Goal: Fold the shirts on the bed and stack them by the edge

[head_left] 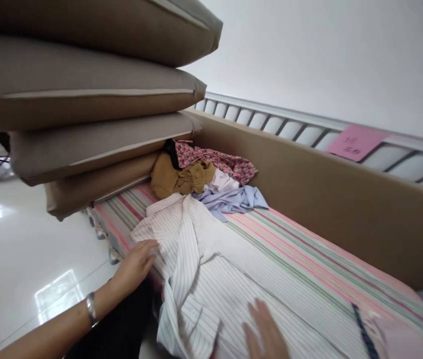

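A white shirt with thin dark stripes point(230, 284) is spread on the striped bed sheet, its collar toward the cushions and one sleeve folded across toward the near edge. My left hand point(139, 263), with a silver bangle at the wrist, rests against the shirt's left edge, its fingers stretched out and partly hidden. Low in the view, my right hand point(266, 331) is over the lower part of the shirt, fingers apart and smeared by motion. Whether it touches the cloth I cannot tell.
Thick grey-brown cushions point(103, 104) are stacked at the far left. Beside them lie a mustard garment point(181, 177), a pink floral cloth point(215, 159) and a light blue garment point(234, 199). A brown board point(290, 169) runs along the wall side. Pink fabric point(406, 334) lies lower right.
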`<action>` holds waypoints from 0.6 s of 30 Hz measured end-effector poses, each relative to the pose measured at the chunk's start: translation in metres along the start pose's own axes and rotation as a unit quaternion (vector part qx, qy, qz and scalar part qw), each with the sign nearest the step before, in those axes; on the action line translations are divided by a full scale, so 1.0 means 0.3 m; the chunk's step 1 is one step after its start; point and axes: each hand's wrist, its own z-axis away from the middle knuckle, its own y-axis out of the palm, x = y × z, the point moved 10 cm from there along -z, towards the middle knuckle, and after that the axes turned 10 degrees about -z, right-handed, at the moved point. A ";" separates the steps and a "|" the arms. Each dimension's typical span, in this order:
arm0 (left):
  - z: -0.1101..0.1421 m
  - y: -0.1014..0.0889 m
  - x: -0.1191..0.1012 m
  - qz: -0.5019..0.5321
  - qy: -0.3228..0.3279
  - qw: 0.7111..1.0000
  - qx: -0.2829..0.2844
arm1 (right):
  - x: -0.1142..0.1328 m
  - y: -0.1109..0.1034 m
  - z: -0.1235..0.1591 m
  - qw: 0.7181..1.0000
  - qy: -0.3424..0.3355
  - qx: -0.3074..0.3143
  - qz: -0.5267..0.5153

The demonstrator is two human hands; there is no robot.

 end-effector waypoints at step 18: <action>0.005 0.106 -0.069 -0.181 0.082 0.972 0.124 | 0.401 0.195 0.167 0.993 -0.018 0.117 0.006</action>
